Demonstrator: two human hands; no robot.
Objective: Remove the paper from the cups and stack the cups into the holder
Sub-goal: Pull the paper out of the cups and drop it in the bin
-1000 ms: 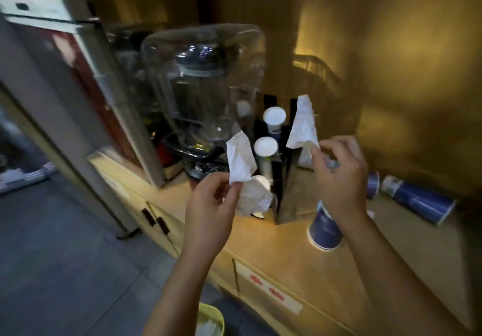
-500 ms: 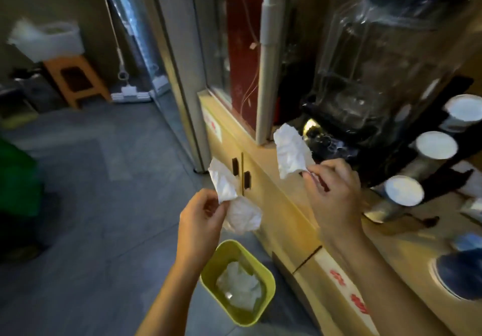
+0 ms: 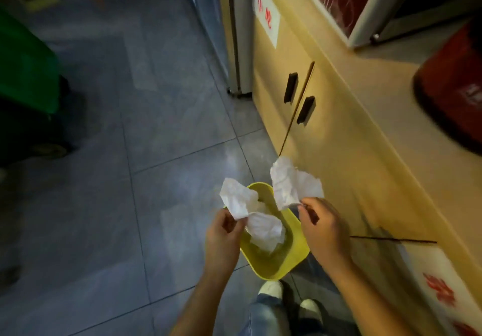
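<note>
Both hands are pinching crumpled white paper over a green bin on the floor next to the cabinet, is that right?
Not quite: the bin under the hands is yellow, as the head view shows. The rest holds: the left hand and right hand each pinch crumpled white paper above it, beside the cabinet.

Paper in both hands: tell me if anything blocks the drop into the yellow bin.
Nothing visible does. The left paper and right paper hang over the open bin, which holds only other paper.
</note>
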